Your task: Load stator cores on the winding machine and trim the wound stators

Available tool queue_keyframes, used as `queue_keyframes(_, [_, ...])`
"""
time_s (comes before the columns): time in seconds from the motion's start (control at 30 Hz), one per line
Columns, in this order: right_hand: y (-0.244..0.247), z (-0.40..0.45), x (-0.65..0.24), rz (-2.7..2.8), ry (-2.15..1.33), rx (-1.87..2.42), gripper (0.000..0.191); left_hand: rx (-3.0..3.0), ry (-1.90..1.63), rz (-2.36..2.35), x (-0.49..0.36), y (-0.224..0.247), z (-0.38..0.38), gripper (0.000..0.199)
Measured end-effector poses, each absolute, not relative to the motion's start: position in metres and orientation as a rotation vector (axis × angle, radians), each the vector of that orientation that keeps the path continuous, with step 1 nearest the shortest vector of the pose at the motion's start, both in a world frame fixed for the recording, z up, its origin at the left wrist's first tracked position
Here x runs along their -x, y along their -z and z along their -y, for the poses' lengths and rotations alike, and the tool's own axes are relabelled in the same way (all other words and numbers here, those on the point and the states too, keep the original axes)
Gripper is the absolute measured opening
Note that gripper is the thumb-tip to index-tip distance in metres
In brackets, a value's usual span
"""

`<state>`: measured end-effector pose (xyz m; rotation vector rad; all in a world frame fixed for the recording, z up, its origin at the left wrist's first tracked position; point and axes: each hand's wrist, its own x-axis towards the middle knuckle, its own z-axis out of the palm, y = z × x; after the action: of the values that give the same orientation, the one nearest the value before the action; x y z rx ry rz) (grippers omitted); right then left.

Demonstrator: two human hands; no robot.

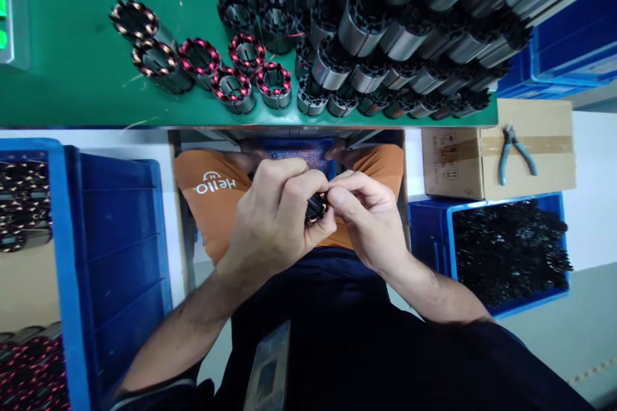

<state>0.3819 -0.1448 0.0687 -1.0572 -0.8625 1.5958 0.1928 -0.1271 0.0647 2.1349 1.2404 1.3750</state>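
Observation:
My left hand (277, 212) is wrapped round a motor stator (315, 208), a dark ring-shaped part with copper windings, above my lap. Much of the stator is hidden by the fingers. My right hand (369, 215) is at its right side, thumb and index finger pinched together near its rim; anything between those fingertips is too small to make out. On the green table (72, 93) ahead stand several stators with red windings (274, 80), and two with copper windings (157, 59) to their left.
Many bare stator cores (364, 22) crowd the table's right side. Blue bins stand left (120, 225) and right (431, 231), the right one holding black parts (511, 250). Pliers (515, 151) lie on a cardboard box (549, 170). The table's front edge runs beyond my hands.

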Motion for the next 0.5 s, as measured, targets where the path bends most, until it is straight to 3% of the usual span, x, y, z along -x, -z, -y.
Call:
queue_keyframes(0.13, [-0.076,0.131,-0.403,1.199,-1.468,1.039,0.022,-2.208,-1.356,-1.232,-0.191,-0.080,0.129,0.029])
queue_keyframes(0.27, [-0.104,0.107,-0.429,1.743,-1.162,0.962,0.014,-1.687,-1.087,-1.094,-0.187,-0.090,0.124,0.015])
queue_keyframes(0.4, [-0.128,0.099,-0.443,1.935,-1.290,0.984,0.011,-1.060,-0.645,-0.731,-0.179,-0.077,0.120,0.077])
queue_keyframes(0.5, [-0.126,0.110,-0.443,1.639,-1.625,1.127,0.025,-1.345,-0.909,-1.033,-0.174,-0.070,0.132,0.066])
